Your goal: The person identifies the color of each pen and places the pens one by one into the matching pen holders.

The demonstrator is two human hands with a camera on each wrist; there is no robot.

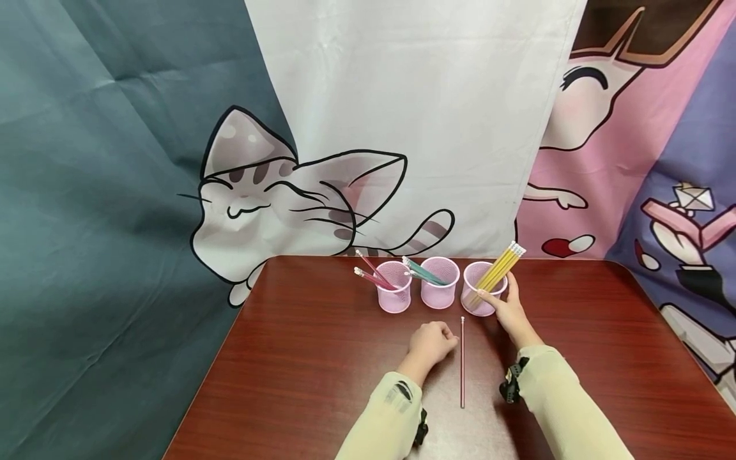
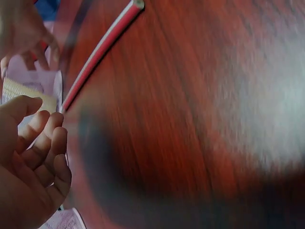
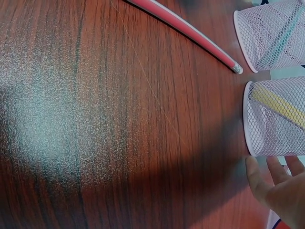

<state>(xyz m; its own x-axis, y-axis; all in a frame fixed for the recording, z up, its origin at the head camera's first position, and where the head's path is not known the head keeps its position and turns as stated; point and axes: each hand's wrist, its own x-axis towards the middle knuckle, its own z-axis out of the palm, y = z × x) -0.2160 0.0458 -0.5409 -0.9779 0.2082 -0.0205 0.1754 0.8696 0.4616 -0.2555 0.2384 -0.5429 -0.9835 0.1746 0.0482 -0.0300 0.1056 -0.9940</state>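
A lone red pencil (image 1: 462, 364) lies lengthwise on the table, its eraser end toward the cups. Just left of it, my left hand (image 1: 432, 344) hovers with loosely curled fingers and nothing in them, as the left wrist view (image 2: 35, 157) also shows. At the right mesh pencil cup (image 1: 470, 306), my right hand (image 1: 508, 310) holds the side, thumb across the front and fingers round the right. Yellow pencils (image 1: 499, 271) lean to the right in this cup. In the right wrist view, the right hand's fingers (image 3: 281, 191) meet the cup's side and their tips are partly hidden.
The middle pink cup (image 1: 439, 297) contains green pencils (image 1: 425, 273); the left cup (image 1: 394, 301) contains red pencils (image 1: 376, 278). All three cups stand in a row near the back edge of the brown wooden table (image 1: 287, 358). A cartoon-printed cloth (image 1: 425, 128) hangs behind.
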